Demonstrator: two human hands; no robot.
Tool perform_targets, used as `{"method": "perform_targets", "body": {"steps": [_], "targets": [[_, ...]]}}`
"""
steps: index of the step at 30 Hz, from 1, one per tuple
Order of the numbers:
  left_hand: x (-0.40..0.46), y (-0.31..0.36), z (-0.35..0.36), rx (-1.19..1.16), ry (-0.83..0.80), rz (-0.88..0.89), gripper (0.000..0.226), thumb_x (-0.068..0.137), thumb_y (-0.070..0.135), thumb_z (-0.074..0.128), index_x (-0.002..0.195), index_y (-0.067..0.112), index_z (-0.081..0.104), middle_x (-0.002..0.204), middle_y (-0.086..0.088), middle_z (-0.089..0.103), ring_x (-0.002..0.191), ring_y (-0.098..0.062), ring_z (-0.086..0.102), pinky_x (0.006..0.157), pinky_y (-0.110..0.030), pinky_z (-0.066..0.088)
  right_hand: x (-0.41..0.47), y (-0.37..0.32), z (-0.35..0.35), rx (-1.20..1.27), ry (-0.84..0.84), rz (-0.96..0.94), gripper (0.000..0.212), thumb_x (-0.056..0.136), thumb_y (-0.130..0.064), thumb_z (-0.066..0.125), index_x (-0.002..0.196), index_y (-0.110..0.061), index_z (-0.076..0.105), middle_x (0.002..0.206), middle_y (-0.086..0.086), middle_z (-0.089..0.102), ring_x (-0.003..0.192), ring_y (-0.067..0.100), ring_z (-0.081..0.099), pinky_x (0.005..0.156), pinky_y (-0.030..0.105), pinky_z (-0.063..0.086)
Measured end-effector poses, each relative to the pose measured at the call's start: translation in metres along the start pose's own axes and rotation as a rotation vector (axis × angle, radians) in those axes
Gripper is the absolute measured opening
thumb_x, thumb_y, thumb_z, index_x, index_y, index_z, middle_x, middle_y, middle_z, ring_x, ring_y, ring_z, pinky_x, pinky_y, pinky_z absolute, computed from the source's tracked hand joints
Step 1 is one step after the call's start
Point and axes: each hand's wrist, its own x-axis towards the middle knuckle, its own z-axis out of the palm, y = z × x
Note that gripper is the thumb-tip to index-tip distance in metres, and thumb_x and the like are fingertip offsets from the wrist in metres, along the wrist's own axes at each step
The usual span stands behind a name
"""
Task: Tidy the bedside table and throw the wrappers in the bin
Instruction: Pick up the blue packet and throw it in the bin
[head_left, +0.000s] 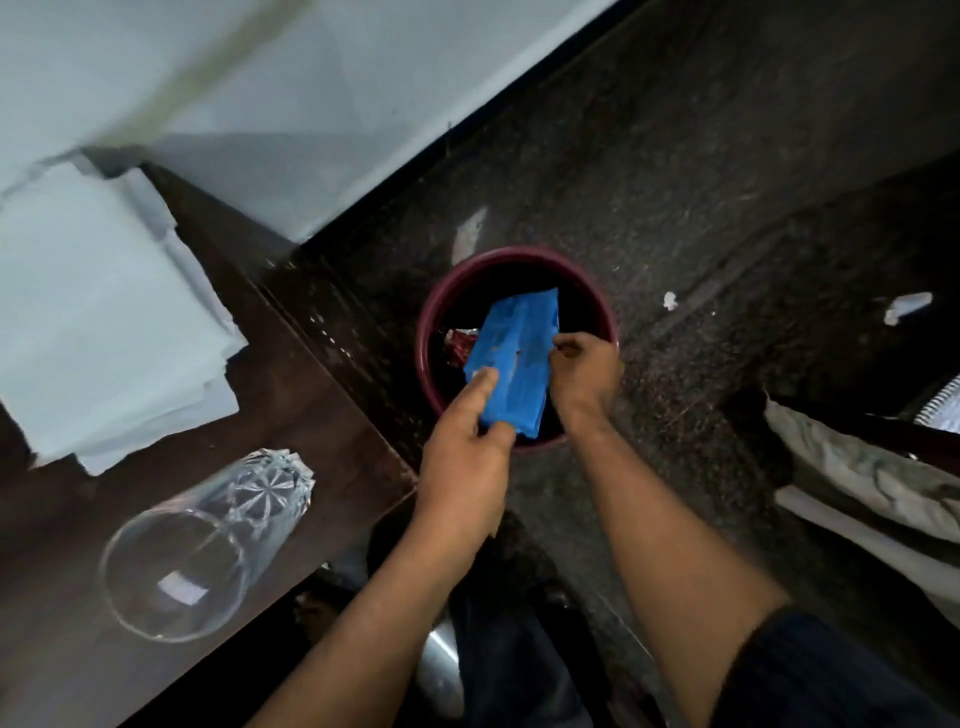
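A blue wrapper (519, 358) hangs over the mouth of a round maroon bin (431, 306) on the dark floor. My left hand (467, 457) pinches its near left edge between thumb and fingers. My right hand (584, 371) grips its right edge with curled fingers. Inside the bin, a red and silver wrapper (460, 345) lies against the left wall. The dark wooden bedside table (291, 415) stands to the left of the bin.
On the table, a clear glass (208, 540) stands near its front edge and a stack of white papers (98, 322) lies at the back. Small white scraps (906, 306) lie on the floor at right. Crumpled cloth (862, 483) sits at the right edge.
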Motion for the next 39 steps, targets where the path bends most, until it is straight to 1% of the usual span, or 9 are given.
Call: {"method": "perform_targets", "body": {"steps": [5, 10, 13, 16, 22, 25, 29, 33, 39], "targets": [[0.007, 0.002, 0.005, -0.025, -0.028, -0.056, 0.061, 0.098, 0.006, 0.051, 0.152, 0.033, 0.045, 0.155, 0.009, 0.052, 0.136, -0.007, 0.054, 0.118, -0.038, 0.043, -0.031, -0.003, 0.000, -0.308, -0.044, -0.319, 0.031, 0.094, -0.005, 0.059, 0.121, -0.005, 0.072, 0.127, 0.015, 0.062, 0.115, 0.028, 0.062, 0.100, 0.032, 0.050], [0.008, 0.001, 0.012, -0.033, -0.030, -0.066, 0.065, 0.090, 0.024, 0.052, 0.153, 0.039, 0.042, 0.152, 0.004, 0.056, 0.132, -0.013, 0.060, 0.115, -0.043, 0.046, -0.054, 0.015, 0.008, -0.395, -0.434, -0.237, 0.029, 0.100, -0.008, 0.051, 0.124, 0.000, 0.063, 0.127, 0.023, 0.063, 0.119, 0.038, 0.061, 0.100, 0.047, 0.050], [0.005, -0.004, 0.009, -0.027, -0.057, -0.018, 0.060, 0.101, 0.015, 0.051, 0.155, 0.038, 0.039, 0.161, 0.010, 0.044, 0.146, -0.008, 0.044, 0.123, -0.041, 0.036, -0.061, 0.033, 0.012, -0.459, -0.661, -0.305, 0.044, 0.109, -0.005, 0.034, 0.153, 0.001, 0.034, 0.161, 0.024, 0.034, 0.152, 0.036, 0.030, 0.123, 0.053, 0.024], [-0.005, -0.009, 0.001, 0.040, -0.057, 0.068, 0.061, 0.102, 0.012, 0.051, 0.157, 0.036, 0.036, 0.164, 0.019, 0.036, 0.149, 0.005, 0.032, 0.127, -0.034, 0.030, -0.037, 0.035, 0.030, -0.751, -0.674, -0.312, 0.061, 0.110, -0.020, 0.033, 0.162, -0.008, 0.003, 0.172, 0.009, 0.001, 0.159, 0.025, -0.003, 0.128, 0.052, 0.003], [-0.036, -0.009, -0.011, 0.159, 0.010, 0.195, 0.064, 0.102, 0.010, 0.050, 0.159, 0.031, 0.032, 0.164, 0.017, 0.032, 0.152, -0.016, 0.036, 0.125, -0.040, 0.032, -0.037, -0.003, 0.008, -0.478, -0.321, -0.449, 0.055, 0.098, -0.006, 0.056, 0.151, -0.002, 0.041, 0.154, 0.019, 0.047, 0.142, 0.031, 0.045, 0.118, 0.032, 0.034], [-0.059, -0.008, -0.017, 0.204, 0.054, 0.257, 0.064, 0.101, 0.009, 0.051, 0.160, 0.026, 0.030, 0.159, 0.028, 0.022, 0.151, 0.012, 0.019, 0.127, -0.021, 0.019, -0.056, -0.021, -0.016, -0.287, -0.238, -0.431, 0.038, 0.095, -0.003, 0.061, 0.133, -0.005, 0.063, 0.133, 0.014, 0.066, 0.115, 0.027, 0.066, 0.098, 0.025, 0.046], [-0.105, -0.016, -0.029, 0.239, 0.022, 0.332, 0.064, 0.101, 0.012, 0.049, 0.159, 0.028, 0.029, 0.160, 0.029, 0.020, 0.140, 0.031, 0.007, 0.118, -0.002, 0.008, -0.102, -0.040, -0.049, 0.051, -0.263, -0.296, 0.027, 0.098, 0.001, 0.058, 0.115, -0.014, 0.070, 0.110, 0.007, 0.076, 0.092, 0.019, 0.073, 0.085, 0.036, 0.060], [-0.150, -0.029, -0.047, 0.185, 0.059, 0.335, 0.059, 0.100, 0.017, 0.049, 0.154, 0.035, 0.037, 0.156, 0.029, 0.030, 0.141, 0.026, 0.019, 0.120, -0.008, 0.018, -0.169, -0.070, -0.076, 0.172, -0.313, -0.331, 0.026, 0.099, -0.002, 0.059, 0.102, -0.024, 0.072, 0.095, 0.002, 0.079, 0.084, 0.018, 0.076, 0.068, 0.021, 0.061], [-0.223, -0.074, -0.139, 0.014, 0.268, 0.355, 0.053, 0.099, 0.021, 0.050, 0.146, 0.044, 0.046, 0.146, 0.026, 0.055, 0.136, 0.014, 0.046, 0.118, -0.020, 0.036, -0.300, -0.120, -0.077, 0.243, -0.335, -0.649, 0.034, 0.098, 0.003, 0.057, 0.099, -0.026, 0.074, 0.097, -0.003, 0.079, 0.085, 0.014, 0.077, 0.075, 0.025, 0.063]]}}
